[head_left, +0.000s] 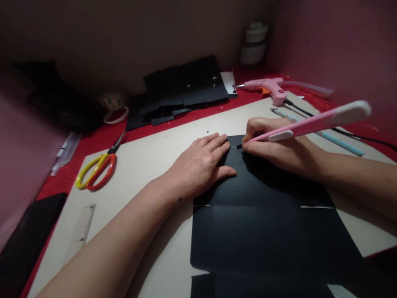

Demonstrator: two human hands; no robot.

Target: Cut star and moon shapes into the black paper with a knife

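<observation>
Grip: right hand (279, 147) is closed around a pink craft knife (313, 123); the fingers pinch it low near the dark tip, and the tip touches the far edge of the black paper sheet (263, 223). The long pink and white handle points up and to the right, out of the hand.
Other hand: left hand (200, 165) holds nothing; it lies flat with the palm down and the fingers together, and it presses the far left corner of the black sheet, just beside the knife tip.
Sheet: it lies flat on a pale cardboard board (139, 165), with fold lines and small cut slits at both sides; its near part runs out of the bottom of the view.
Edges and room: bare board is open to the left of the sheet and beyond the 2 hands. On the right, the forearm covers the edge of the sheet.
Around: scissors (99, 167) with yellow and orange handles lie on the left part of the board, well apart from the hands. A clear ruler (80, 231) lies near the left forearm. A pink glue gun (268, 87) with a black cable and a light blue pen (331, 138) lie behind the right hand. A pile of black paper pieces (180, 91) rests at the back on the red cloth (102, 136).
Materials: the sheet is matt and smooth, the board is plain and stiff, and the knife looks like plastic.
</observation>
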